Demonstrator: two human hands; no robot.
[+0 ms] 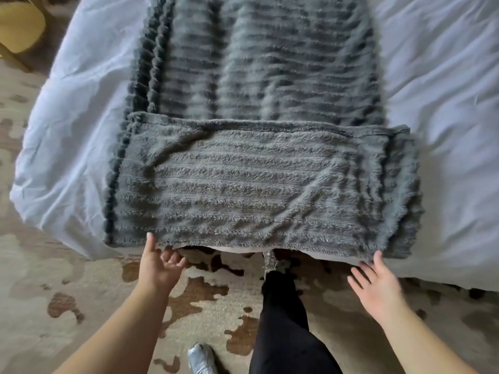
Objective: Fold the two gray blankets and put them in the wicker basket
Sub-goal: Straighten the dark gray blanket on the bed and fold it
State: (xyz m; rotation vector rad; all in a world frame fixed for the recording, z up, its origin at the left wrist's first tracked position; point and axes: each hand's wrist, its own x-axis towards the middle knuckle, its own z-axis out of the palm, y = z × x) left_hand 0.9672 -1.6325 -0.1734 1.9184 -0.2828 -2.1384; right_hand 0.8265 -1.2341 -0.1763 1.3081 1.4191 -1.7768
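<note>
A gray ribbed plush blanket lies as a long strip down the middle of the bed. Its near end is folded back over itself into a wide flap that reaches the bed's foot edge. My left hand is just below the flap's near left corner, thumb tip touching the edge, fingers loosely spread and holding nothing. My right hand is below the near right corner, fingers straight, one fingertip touching the blanket's edge. No second blanket or wicker basket is in view.
The bed is covered by a white sheet on both sides of the blanket. A patterned beige and brown rug covers the floor. My legs and shoes stand at the bed's foot. A yellow chair is at far left.
</note>
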